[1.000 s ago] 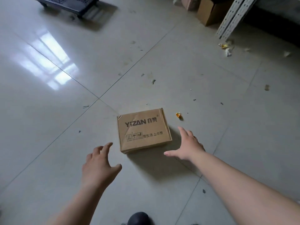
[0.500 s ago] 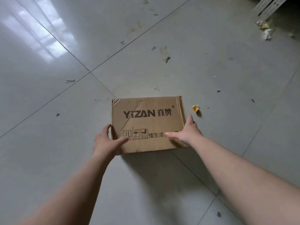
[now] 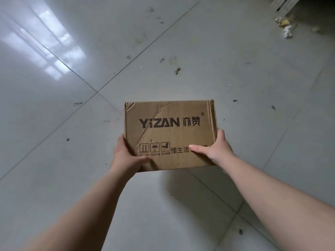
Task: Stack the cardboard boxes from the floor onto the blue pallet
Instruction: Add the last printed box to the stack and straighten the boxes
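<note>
1. Both hands now grip the cardboard box point(image 3: 170, 134). Half a second ago they were just closing on its near corners; a second ago they were spread open and short of it.
2. Left hand point(image 3: 126, 156): thumb laid over the box's near left corner, fingers hidden at its left side. Right hand point(image 3: 215, 149): thumb flat on the lid over the printed line, fingers wrapped round the right edge.
3. The box appears off the floor point(image 3: 54, 160): a soft shadow lies on the tiles below its near edge. It is held roughly level, print facing up. Judgement: pickup done, carry to the pallet comes next.
4. Lid is creased near the far left corner, and the far right edge is crumpled. Judgement: the cardboard is soft, so hard thumb pressure could dent it further.
5. The blue pallet is not in view, so I cannot tell which way the carry goes.
6. Beyond the box: small dark scraps point(image 3: 177, 70) and smears on the tiles.
7. Far right of the box: crumpled litter point(image 3: 287, 31) below a white slatted rack point(image 3: 284, 4). Nothing lies right beside the box.
</note>
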Motion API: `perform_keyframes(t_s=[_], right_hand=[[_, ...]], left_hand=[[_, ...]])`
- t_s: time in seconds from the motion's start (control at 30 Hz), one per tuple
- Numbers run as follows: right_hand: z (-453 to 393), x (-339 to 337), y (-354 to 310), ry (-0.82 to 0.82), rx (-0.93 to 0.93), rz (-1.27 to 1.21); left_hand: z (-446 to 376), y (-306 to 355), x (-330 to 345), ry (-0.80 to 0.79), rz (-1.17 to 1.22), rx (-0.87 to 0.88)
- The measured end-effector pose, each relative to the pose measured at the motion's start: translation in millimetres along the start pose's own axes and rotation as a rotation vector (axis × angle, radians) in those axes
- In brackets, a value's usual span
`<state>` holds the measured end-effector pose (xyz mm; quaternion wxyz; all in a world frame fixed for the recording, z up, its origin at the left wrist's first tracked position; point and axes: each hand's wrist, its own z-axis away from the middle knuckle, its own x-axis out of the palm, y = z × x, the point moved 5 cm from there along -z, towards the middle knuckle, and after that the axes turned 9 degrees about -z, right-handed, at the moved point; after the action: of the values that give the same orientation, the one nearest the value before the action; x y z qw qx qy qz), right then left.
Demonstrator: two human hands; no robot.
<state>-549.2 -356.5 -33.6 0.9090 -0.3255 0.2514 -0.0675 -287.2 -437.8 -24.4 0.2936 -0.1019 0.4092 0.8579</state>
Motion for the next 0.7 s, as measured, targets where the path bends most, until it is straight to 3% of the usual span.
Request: perform_keyframes(t_s=[0.17,0.4,0.57,0.7], right_hand=[[56.7,-98.7,-66.6,0.122,-0.114,-0.052],[185.6,-278.9,-135.3,0.463,-0.181,-0.165],[290.7,-391.9,-102.5,0.689,-0.224,-0.326],[379.3,-455.4,-30.6,0.931,-0.169,-0.423]], left_hand=[[48.4,124.8,-7.4,-0.062,0.019,0.191],[178.6,324.3,18.9,-0.220,-0.074,0.462],[297.5,421.6,80.7,-0.370,-0.155,0.760],[396.5,449.2,160.7,-0.582,-0.191,0.964]])
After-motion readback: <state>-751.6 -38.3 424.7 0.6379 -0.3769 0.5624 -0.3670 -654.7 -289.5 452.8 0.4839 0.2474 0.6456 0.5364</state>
